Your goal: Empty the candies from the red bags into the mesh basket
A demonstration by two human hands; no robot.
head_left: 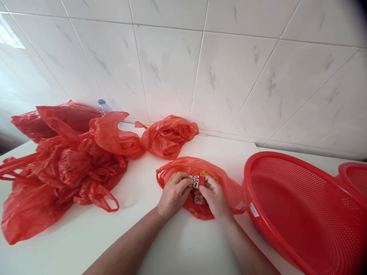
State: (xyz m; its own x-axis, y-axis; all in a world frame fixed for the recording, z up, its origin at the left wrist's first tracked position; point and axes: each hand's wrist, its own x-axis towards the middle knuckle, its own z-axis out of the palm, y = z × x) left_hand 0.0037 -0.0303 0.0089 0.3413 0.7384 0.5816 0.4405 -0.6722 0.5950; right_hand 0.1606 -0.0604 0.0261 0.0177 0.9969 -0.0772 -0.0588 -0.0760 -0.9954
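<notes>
My left hand [175, 193] and my right hand [215, 194] pinch a small red-and-white printed packet [195, 181] between them, one at each side. It is held just above an open red plastic bag [229, 183] lying on the white table. Inside the bag, below the packet, lies a dark printed wrapper [197, 198] with a pale design. A yellow-orange packet [209, 176] shows behind my right fingers. My hands cover part of the bag's contents, so I cannot make out everything in it.
A large red perforated basket [252, 183] stands close on the right, with another red basket [355, 173] behind it. Crumpled red plastic bags [69, 164] are heaped at the left. A bunched red bag [172, 135] and a blue-capped bottle [103, 106] stand by the tiled wall.
</notes>
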